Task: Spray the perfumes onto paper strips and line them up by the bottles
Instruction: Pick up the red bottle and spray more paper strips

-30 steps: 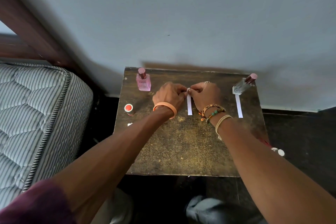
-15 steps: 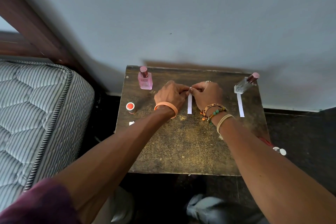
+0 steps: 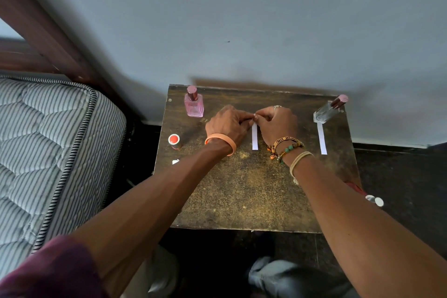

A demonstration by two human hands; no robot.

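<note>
Left hand [image 3: 228, 126]: fingers curled, tips brought together on the far end of the middle paper strip [image 3: 254, 138], pinching it; orange wristband [image 3: 223, 141] at the wrist. Right hand [image 3: 275, 126]: likewise curled, fingertips meeting those of the left hand at the same end of the strip; ring [image 3: 277, 106] on one finger, beaded and corded bracelets [image 3: 285, 146] at the wrist. Middle paper strip: white, lying flat on the surface [image 3: 242, 196] in the gap between the two hands, its near end level with the wrists. Pink perfume bottle [image 3: 194, 104]: upright, capped, just beyond and to the outer side of the left hand. Clear perfume bottle [image 3: 329, 110]: capped, well to the outer side of the right hand. Second paper strip [image 3: 322, 139]: white, flat, its far end just beside the clear bottle's base, apart from the right hand. Red-topped round item [image 3: 174, 140]: outside the left wrist, near the surface edge. Small white scrap [image 3: 175, 161]: nearer than the red-topped item. Striped mattress [image 3: 48, 140]: beyond the left forearm, beside the surface.
</note>
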